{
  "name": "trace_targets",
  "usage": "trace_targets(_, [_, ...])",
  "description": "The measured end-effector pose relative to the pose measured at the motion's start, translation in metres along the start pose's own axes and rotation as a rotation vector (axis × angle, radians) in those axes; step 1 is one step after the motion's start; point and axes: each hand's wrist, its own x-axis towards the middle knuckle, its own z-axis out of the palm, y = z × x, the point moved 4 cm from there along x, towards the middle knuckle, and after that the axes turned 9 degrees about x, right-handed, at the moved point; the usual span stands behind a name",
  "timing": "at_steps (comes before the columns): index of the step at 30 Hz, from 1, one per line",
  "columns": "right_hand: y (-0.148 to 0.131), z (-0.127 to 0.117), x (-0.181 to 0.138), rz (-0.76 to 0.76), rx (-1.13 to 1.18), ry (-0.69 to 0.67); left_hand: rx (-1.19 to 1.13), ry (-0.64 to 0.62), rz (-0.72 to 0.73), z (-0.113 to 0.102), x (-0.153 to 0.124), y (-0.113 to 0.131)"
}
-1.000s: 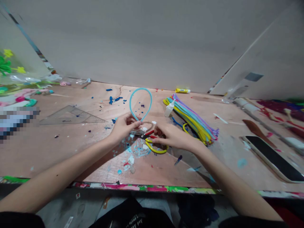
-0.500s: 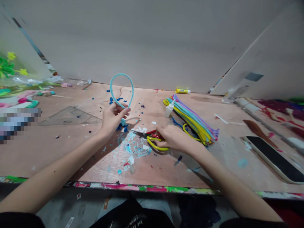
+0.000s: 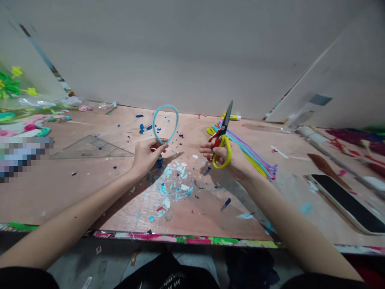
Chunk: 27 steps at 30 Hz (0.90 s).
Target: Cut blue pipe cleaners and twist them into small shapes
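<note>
Pinched in my left hand (image 3: 148,155) is a light blue pipe cleaner (image 3: 154,120), bent into an upright loop above the fingers. My right hand (image 3: 227,154) has the scissors (image 3: 224,130) in it, raised off the table. Their dark blades look closed and point up and away; the red and yellow handles hang around the thumb and palm, while the other fingers stretch to the left. Behind that hand lies a bundle of yellow, blue and purple pipe cleaners (image 3: 251,150), partly hidden by the hand and wrist.
Blue scraps and dried paint (image 3: 176,186) are scattered over the table's middle. A clear set square (image 3: 90,146) lies to the left. On the right are a phone (image 3: 349,202) and a brown wooden tool (image 3: 326,168). A yellow glue stick (image 3: 236,117) lies near the back wall.
My right hand has lifted the scissors and turned them from pointing left to pointing up. My left hand has moved slightly right and down with the pipe cleaner loop.
</note>
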Motion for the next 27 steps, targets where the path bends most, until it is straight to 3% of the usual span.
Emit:
trace_targets(3, [-0.002,0.005,-0.004,0.031,0.023,-0.076,0.034,-0.023,0.031,0.001,-0.001,0.002])
trace_targets(8, [-0.002,0.029,-0.02,0.182,0.059,-0.379,0.119,-0.028,0.041,0.002,-0.001,0.003])
trace_targets(14, [0.001,0.051,-0.034,0.352,0.141,-0.507,0.197,-0.063,0.085,0.007,-0.007,0.009])
trace_targets(22, [0.005,0.043,-0.032,0.365,0.075,-0.428,0.186,-0.127,0.176,0.014,-0.017,0.019])
trace_targets(27, [-0.004,0.049,-0.032,0.304,0.157,-0.399,0.207,-0.152,0.209,0.015,-0.02,0.02])
